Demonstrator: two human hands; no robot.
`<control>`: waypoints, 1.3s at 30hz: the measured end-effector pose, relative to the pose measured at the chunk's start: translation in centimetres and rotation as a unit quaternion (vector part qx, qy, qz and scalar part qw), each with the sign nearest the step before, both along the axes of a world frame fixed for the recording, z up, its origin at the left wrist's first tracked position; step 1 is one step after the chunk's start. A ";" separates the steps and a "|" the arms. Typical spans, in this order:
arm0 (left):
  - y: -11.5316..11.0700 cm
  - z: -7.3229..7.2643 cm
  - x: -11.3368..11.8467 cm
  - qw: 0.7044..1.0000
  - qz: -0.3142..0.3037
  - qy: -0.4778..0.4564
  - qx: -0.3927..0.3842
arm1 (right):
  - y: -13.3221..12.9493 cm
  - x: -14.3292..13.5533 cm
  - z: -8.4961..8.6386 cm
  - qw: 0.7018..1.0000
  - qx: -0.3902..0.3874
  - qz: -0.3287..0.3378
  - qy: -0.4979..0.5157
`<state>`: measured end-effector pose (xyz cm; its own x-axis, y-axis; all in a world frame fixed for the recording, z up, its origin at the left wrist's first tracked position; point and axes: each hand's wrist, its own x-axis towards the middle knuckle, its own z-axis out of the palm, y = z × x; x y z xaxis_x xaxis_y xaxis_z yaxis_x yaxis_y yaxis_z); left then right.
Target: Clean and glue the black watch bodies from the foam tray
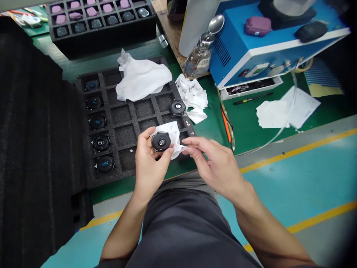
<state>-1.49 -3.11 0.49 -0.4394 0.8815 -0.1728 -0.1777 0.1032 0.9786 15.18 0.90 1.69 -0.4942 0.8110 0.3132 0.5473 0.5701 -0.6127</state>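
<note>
My left hand [152, 163] grips a round black watch case [161, 141] without a strap, its back facing up. Behind and beside the case is a white cloth [175, 134]. A corner of that cloth is pinched between the thumb and fingers of my right hand [214, 160]. Both hands are over the front right part of a black foam tray [122, 136]. In its left column lie several more watch cases [97, 121], and another watch case [177, 107] rests at the tray's right edge.
A larger white cloth [143, 80] lies across the tray's back. Crumpled stained wipes [192, 95] are to its right, near a glass bottle [198, 59]. A blue machine [240, 44] stands back right. Black foam [36, 141] rises at left; a foam box [103, 37] holds several parts.
</note>
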 end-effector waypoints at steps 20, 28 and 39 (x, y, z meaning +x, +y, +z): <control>-0.6 0.8 0.3 0.997 0.014 -0.026 0.074 | -0.5 1.8 0.4 0.995 -0.094 -0.014 0.043; -1.4 1.3 0.8 0.995 -0.012 -0.089 0.048 | -0.6 0.4 1.1 0.998 -0.026 0.054 0.027; -1.6 2.4 0.9 0.970 -0.042 -0.239 -0.016 | -1.7 -0.3 0.2 0.974 -0.129 0.007 0.187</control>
<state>-0.54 -4.70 2.90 -0.2296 0.9018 -0.3661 -0.5999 0.1651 0.7829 14.87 -0.78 1.85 -0.3971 0.8800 0.2607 0.2519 0.3776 -0.8910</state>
